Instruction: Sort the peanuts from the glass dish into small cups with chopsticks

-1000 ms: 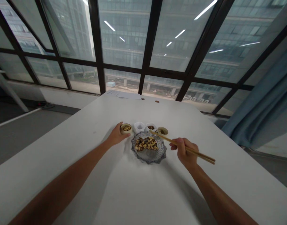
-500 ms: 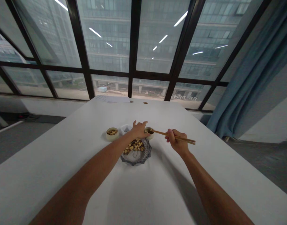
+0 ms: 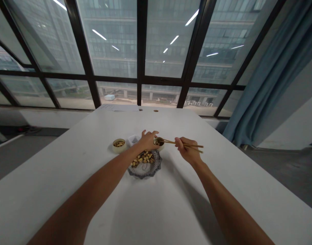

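Note:
My left hand [image 3: 147, 140] reaches across the glass dish and grips a small round bowl [image 3: 161, 147] at its left side, thumb in front and fingers partly hidden behind. My right hand [image 3: 189, 149] holds a pair of wooden chopsticks [image 3: 198, 146]. Their tips are at the mouth of that bowl, slightly apart, and whether they pinch anything is too small to tell. Just in front stands a scalloped, grey-tinted glass dish [image 3: 157, 165] with nuts [image 3: 147, 157], which look like pistachios, heaped toward its far side. My left forearm covers part of it.
Left of my left hand are a white angular container [image 3: 133, 139] and a second small bowl [image 3: 119, 149] with nuts inside. Papers [image 3: 122, 108] lie at the far edge of the white table [image 3: 82, 143]. Windows rise behind, and a blue curtain [image 3: 250, 102] hangs right.
The chopsticks' back ends have spread apart, and my right hand has shifted slightly left. My left hand stays at the small bowl. The whole view has shifted a little.

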A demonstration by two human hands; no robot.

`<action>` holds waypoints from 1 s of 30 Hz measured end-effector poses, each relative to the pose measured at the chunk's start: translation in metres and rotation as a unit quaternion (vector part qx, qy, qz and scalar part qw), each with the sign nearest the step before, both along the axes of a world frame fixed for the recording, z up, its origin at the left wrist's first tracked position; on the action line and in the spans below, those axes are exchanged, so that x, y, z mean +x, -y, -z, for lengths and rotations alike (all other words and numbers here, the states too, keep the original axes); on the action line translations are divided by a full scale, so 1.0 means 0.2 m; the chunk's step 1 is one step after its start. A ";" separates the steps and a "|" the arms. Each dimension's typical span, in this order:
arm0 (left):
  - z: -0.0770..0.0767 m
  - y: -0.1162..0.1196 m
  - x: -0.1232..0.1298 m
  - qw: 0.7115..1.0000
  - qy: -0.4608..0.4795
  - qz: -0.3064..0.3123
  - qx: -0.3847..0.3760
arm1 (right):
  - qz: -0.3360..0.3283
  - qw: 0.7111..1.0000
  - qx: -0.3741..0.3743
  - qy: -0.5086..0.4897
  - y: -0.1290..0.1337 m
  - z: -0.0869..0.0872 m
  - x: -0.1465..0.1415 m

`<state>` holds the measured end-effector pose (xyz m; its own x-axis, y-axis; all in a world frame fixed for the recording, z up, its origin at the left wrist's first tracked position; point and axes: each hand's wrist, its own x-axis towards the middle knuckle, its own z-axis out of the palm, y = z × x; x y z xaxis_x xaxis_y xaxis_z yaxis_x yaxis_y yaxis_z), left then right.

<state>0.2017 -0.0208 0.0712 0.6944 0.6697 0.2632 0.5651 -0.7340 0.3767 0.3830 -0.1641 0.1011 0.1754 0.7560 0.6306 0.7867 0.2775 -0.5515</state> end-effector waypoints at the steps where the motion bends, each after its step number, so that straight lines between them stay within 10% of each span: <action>1: 0.00 -0.01 0.00 1.000 -0.004 -0.006 -0.004 | 0.006 0.999 0.009 -0.036 0.01 -0.01 -0.01; 6: -0.02 -0.04 -0.02 1.000 -0.027 0.003 -0.014 | -0.051 0.984 -0.005 -0.168 0.06 -0.06 -0.06; 12: 0.00 -0.05 -0.33 0.996 0.060 -0.027 0.053 | -0.164 0.977 -0.134 -0.015 0.09 -0.08 -0.16; 20: 0.24 -0.03 -0.82 0.965 0.176 -0.169 0.092 | -0.216 0.970 -0.101 0.044 0.02 0.05 -0.31; 30: 0.42 0.00 -0.87 0.944 0.254 -0.202 -0.061 | -0.150 0.985 -0.070 -0.043 0.04 0.14 -0.25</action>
<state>0.0269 -0.0214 -0.0130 0.1805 0.8996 0.3977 0.5128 -0.4311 0.7424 0.3323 -0.1712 0.0731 -0.0205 0.8602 0.5095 0.6305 0.4067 -0.6612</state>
